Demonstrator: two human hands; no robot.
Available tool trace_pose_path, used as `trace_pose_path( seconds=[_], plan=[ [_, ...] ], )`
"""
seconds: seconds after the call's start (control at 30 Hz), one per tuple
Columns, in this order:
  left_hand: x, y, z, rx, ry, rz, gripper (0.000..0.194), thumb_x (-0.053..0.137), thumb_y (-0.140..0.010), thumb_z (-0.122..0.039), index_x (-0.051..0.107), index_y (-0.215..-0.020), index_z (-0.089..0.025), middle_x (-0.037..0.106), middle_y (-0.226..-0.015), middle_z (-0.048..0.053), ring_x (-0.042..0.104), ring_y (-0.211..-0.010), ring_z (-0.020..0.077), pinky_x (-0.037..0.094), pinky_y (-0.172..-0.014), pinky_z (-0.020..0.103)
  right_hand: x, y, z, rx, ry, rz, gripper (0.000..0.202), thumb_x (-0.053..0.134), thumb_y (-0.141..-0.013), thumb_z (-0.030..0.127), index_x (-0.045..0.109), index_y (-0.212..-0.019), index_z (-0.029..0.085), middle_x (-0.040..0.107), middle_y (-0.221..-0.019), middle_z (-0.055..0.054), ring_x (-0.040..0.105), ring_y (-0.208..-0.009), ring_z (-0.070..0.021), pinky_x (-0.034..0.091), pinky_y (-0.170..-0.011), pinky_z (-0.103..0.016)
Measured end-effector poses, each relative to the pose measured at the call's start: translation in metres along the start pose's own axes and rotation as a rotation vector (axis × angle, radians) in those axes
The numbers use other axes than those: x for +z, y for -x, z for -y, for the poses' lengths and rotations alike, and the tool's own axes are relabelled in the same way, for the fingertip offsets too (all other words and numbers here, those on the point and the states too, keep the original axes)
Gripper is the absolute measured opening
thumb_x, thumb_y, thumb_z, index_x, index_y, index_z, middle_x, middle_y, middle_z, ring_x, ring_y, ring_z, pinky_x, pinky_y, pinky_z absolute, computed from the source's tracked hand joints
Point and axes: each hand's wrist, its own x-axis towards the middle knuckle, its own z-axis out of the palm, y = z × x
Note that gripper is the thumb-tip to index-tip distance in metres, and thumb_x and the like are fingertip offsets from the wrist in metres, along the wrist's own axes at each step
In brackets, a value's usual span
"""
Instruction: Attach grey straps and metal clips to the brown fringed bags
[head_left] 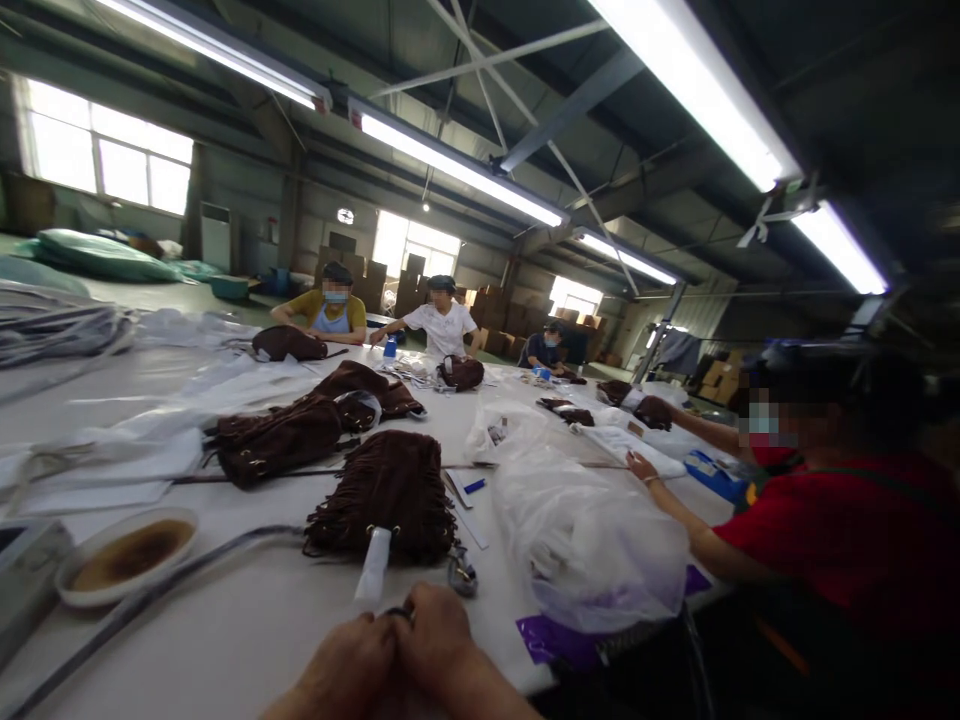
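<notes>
My left hand [351,655] and my right hand [436,630] meet at the table's near edge, both closed, fingers pressed together. A small dark piece [397,612] shows between them; its kind cannot be made out. Just beyond lies a dark brown fringed bag [390,490], with a white paper-like strip [373,565] hanging from its near side. A metal buckle or clasp [461,572] wrapped in clear film rests close to its right corner. Neither hand touches the bag.
Brown bags [277,435] lie farther left on the table [247,600]. A shallow dish of brown liquid [131,552] sits left, near a grey cable [150,595]. Clear plastic bags [592,530] fill the right. A co-worker in red [840,540] reaches in; several others sit beyond.
</notes>
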Motion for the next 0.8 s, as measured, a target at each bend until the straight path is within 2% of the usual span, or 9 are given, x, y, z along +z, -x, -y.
trace_pose_path(
  seconds=[0.1, 0.2, 0.33, 0.43, 0.5, 0.6, 0.67, 0.73, 0.8],
  plan=[
    [-0.007, 0.003, -0.014, -0.093, -0.013, 0.071, 0.048, 0.033, -0.084, 0.001, 0.071, -0.109, -0.016, 0.07, -0.104, 0.014, 0.067, -0.095, 0.0296, 0.055, -0.087, 0.046, 0.005, 0.004, 0.001, 0.131, -0.054, -0.023, 0.025, 0.052, -0.083, 0.025, 0.072, -0.096, 0.017, 0.074, -0.096, -0.013, 0.07, -0.094, -0.0304, 0.054, -0.079, -0.038],
    [-0.021, 0.011, -0.013, -0.083, 0.051, 0.121, 0.05, 0.033, -0.086, -0.003, 0.069, -0.117, -0.019, 0.069, -0.112, 0.013, 0.067, -0.1, 0.0278, 0.052, -0.093, 0.044, -0.001, 0.001, 0.0, -0.067, 0.071, 0.046, 0.026, 0.053, -0.083, 0.025, 0.072, -0.097, 0.015, 0.074, -0.096, -0.015, 0.071, -0.095, -0.0306, 0.054, -0.078, -0.037],
    [-0.042, 0.017, 0.008, -0.056, 0.026, 0.223, 0.047, 0.036, -0.086, -0.012, 0.072, -0.113, -0.024, 0.071, -0.104, 0.011, 0.068, -0.095, 0.0289, 0.054, -0.087, 0.043, -0.017, -0.01, -0.004, -0.405, 0.253, 0.18, 0.027, 0.056, -0.084, 0.033, 0.072, -0.098, 0.016, 0.074, -0.096, -0.014, 0.071, -0.091, -0.0313, 0.056, -0.072, -0.038],
    [-0.046, 0.013, 0.019, -0.083, 0.045, 0.224, 0.04, 0.038, -0.086, -0.023, 0.073, -0.106, -0.023, 0.072, -0.097, 0.01, 0.068, -0.09, 0.0286, 0.054, -0.083, 0.04, -0.02, -0.013, -0.003, -0.507, 0.303, 0.194, 0.026, 0.057, -0.085, 0.034, 0.071, -0.097, 0.017, 0.074, -0.098, -0.013, 0.07, -0.092, -0.0318, 0.056, -0.072, -0.039],
    [-0.039, 0.009, 0.019, -0.107, 0.096, 0.196, 0.038, 0.039, -0.087, -0.025, 0.074, -0.1, -0.021, 0.073, -0.095, 0.01, 0.068, -0.089, 0.0274, 0.054, -0.084, 0.037, -0.014, -0.009, -0.001, -0.388, 0.235, 0.129, 0.025, 0.056, -0.086, 0.035, 0.07, -0.095, 0.017, 0.074, -0.1, -0.012, 0.07, -0.095, -0.0317, 0.056, -0.074, -0.04],
    [-0.019, 0.006, 0.006, -0.104, 0.083, 0.139, 0.043, 0.035, -0.084, -0.01, 0.074, -0.101, -0.019, 0.073, -0.1, 0.009, 0.069, -0.094, 0.0251, 0.054, -0.089, 0.036, 0.003, 0.001, 0.002, -0.016, 0.033, -0.006, 0.029, 0.054, -0.087, 0.04, 0.07, -0.096, 0.018, 0.074, -0.096, -0.013, 0.07, -0.094, -0.0315, 0.055, -0.076, -0.039],
    [-0.006, 0.005, -0.005, -0.101, 0.03, 0.092, 0.05, 0.032, -0.083, -0.001, 0.072, -0.109, -0.018, 0.073, -0.106, 0.011, 0.069, -0.098, 0.025, 0.054, -0.092, 0.037, 0.012, 0.005, 0.002, 0.109, -0.017, -0.035, 0.026, 0.054, -0.086, 0.034, 0.071, -0.097, 0.018, 0.074, -0.095, -0.013, 0.071, -0.093, -0.0312, 0.054, -0.076, -0.038],
    [0.0, 0.005, -0.012, -0.099, -0.03, 0.073, 0.051, 0.035, -0.083, 0.001, 0.069, -0.116, -0.017, 0.071, -0.11, 0.013, 0.069, -0.097, 0.0276, 0.056, -0.089, 0.04, 0.015, 0.004, 0.0, 0.066, 0.015, -0.028, 0.024, 0.05, -0.086, 0.024, 0.073, -0.093, 0.018, 0.075, -0.095, -0.013, 0.071, -0.094, -0.0303, 0.054, -0.078, -0.037],
    [-0.002, 0.01, -0.013, -0.068, -0.072, 0.096, 0.048, 0.04, -0.082, 0.001, 0.07, -0.115, -0.018, 0.071, -0.108, 0.014, 0.07, -0.093, 0.0295, 0.058, -0.084, 0.041, 0.011, 0.001, -0.004, -0.099, 0.081, 0.009, 0.025, 0.049, -0.086, 0.021, 0.074, -0.09, 0.017, 0.075, -0.093, -0.014, 0.071, -0.093, -0.0299, 0.054, -0.077, -0.036]
  ],
)
